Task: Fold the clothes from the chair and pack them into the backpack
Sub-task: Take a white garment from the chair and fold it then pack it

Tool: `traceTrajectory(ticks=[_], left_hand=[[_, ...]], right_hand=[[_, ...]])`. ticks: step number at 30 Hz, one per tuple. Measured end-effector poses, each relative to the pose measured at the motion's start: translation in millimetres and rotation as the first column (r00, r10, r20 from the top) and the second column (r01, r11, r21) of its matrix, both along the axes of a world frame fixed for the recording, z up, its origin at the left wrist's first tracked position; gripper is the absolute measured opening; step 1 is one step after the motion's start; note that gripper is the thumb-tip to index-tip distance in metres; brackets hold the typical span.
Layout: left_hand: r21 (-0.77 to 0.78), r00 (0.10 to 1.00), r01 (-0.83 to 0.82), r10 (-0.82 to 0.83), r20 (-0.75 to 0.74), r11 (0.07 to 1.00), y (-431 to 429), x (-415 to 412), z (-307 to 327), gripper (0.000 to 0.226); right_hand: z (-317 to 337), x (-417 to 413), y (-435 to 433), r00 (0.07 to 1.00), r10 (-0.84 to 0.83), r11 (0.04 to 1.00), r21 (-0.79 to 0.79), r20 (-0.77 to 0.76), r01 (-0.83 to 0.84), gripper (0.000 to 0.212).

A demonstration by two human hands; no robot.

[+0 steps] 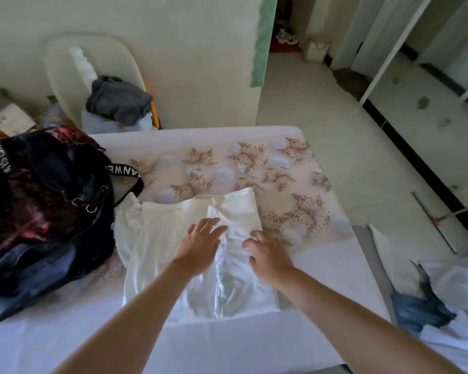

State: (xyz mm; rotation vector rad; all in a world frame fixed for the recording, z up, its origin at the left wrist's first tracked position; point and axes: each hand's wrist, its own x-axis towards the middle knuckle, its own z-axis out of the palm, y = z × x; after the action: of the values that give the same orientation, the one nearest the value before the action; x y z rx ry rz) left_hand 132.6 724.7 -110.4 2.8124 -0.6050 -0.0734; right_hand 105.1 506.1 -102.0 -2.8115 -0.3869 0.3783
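Observation:
A white garment lies spread on the bed, its right side folded inward. My left hand rests flat on its middle with straight fingers. My right hand presses on the folded right edge, fingers spread and slightly bent. A dark backpack with a red pattern and a lettered strap sits on the bed's left side, touching the garment's left sleeve. Behind the bed a white chair holds a grey garment, a white cloth and a pale blue piece.
The bed has a white sheet with a floral panel at its far end. A white and blue bundle lies at the right. Clutter sits at the far left. A long-handled tool lies on the tiled floor.

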Motion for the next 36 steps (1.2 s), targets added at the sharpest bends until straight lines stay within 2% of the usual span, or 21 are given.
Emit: traceTrajectory(ticks=[2,4,5,8,10,11,12,13,14,15,17,20,23,26,28,30,32,34,36], left_hand=[[0.058,0.987,0.053,-0.043,-0.152,0.997,-11.9,-15.2,-10.2,0.058],[0.175,0.945,0.088,-0.027,-0.327,0.981,-17.3,-27.4,-20.6,0.073],[0.205,0.931,0.086,-0.006,-0.364,0.975,-17.5,-32.3,-25.0,0.078],[0.207,0.936,0.000,0.073,-0.344,0.978,-15.7,-37.5,-29.6,0.088],[0.214,0.925,-0.046,0.122,-0.359,0.976,-14.9,-32.9,-32.1,0.092],[0.219,0.922,-0.053,0.132,-0.364,0.974,-16.3,-30.7,-34.4,0.092],[0.217,0.924,-0.067,0.143,-0.354,0.974,-18.8,-28.9,-36.5,0.092],[0.202,0.933,-0.097,0.160,-0.323,0.975,-22.5,-27.5,-37.0,0.092],[0.180,0.947,-0.131,0.177,-0.269,0.975,-27.1,-25.7,-37.3,0.091],[0.156,0.960,-0.156,0.187,-0.208,0.975,-30.9,-23.5,-38.7,0.088],[0.130,0.971,-0.177,0.195,-0.142,0.976,-38.5,-17.6,-40.2,0.085],[0.149,0.957,-0.183,0.210,-0.199,0.972,-51.9,-5.2,-36.6,0.085],[0.115,0.941,-0.175,0.201,-0.273,0.978,-75.3,9.0,-31.8,0.082],[0.077,0.946,-0.112,0.130,-0.297,0.991,-109.5,23.3,-28.2,0.080],[0.130,0.940,-0.085,0.123,-0.317,0.988,-132.0,29.1,-25.9,0.082],[0.168,0.917,-0.093,0.150,-0.369,0.981,-148.6,31.6,-25.3,0.087],[0.150,0.886,-0.103,0.159,-0.435,0.983,-155.6,31.1,-24.9,0.092],[0.122,0.882,-0.093,0.139,-0.451,0.988,-152.1,29.2,-22.8,0.092],[0.106,0.896,-0.081,0.119,-0.428,0.991,-139.4,25.8,-16.7,0.084]], right_hand=[[-13.4,-6.6,2.3,0.995,0.099,0.991,-0.091,0.001,-0.099,0.055],[-22.0,-11.0,4.2,0.983,0.122,0.976,-0.160,-0.138,-0.144,0.078],[-25.2,-12.1,3.2,0.974,0.125,0.969,-0.186,-0.189,-0.160,0.084],[-26.5,-11.0,-4.3,0.980,0.128,0.984,-0.103,-0.151,-0.145,0.078],[-27.5,-3.1,-7.3,0.999,0.020,0.999,0.026,0.034,-0.021,0.062],[-28.3,4.5,-8.0,0.988,-0.103,0.992,0.089,0.113,0.093,0.054],[-28.5,14.6,-8.5,0.962,-0.246,0.960,0.165,0.117,0.226,0.050],[-26.6,26.1,-8.3,0.930,-0.367,0.909,0.222,0.029,0.352,0.051],[-26.0,37.4,-8.5,0.909,-0.407,0.883,0.215,-0.093,0.417,0.057],[-27.6,46.7,-9.3,0.910,-0.372,0.897,0.181,-0.181,0.403,0.064],[-28.7,57.9,-11.7,0.947,-0.236,0.943,0.183,-0.219,0.278,0.067],[-29.7,65.9,-23.2,0.965,-0.138,0.940,0.277,-0.223,0.199,0.057],[-27.6,79.9,-52.6,0.992,-0.101,0.977,0.180,-0.076,0.114,0.055],[-21.6,96.3,-93.7,0.984,-0.178,0.984,-0.027,0.032,0.179,0.056],[-19.1,99.6,-116.5,0.974,-0.218,0.967,-0.122,0.058,0.224,0.058],[-21.3,97.8,-129.5,0.973,-0.163,0.971,-0.151,0.160,0.188,0.061],[-21.5,93.8,-132.0,0.980,-0.006,0.987,-0.157,0.197,0.038,0.069],[-24.9,87.3,-126.8,0.974,0.211,0.970,-0.143,0.084,-0.197,0.069],[-29.2,80.4,-117.0,0.954,0.296,0.944,-0.139,-0.047,-0.300,0.067]])
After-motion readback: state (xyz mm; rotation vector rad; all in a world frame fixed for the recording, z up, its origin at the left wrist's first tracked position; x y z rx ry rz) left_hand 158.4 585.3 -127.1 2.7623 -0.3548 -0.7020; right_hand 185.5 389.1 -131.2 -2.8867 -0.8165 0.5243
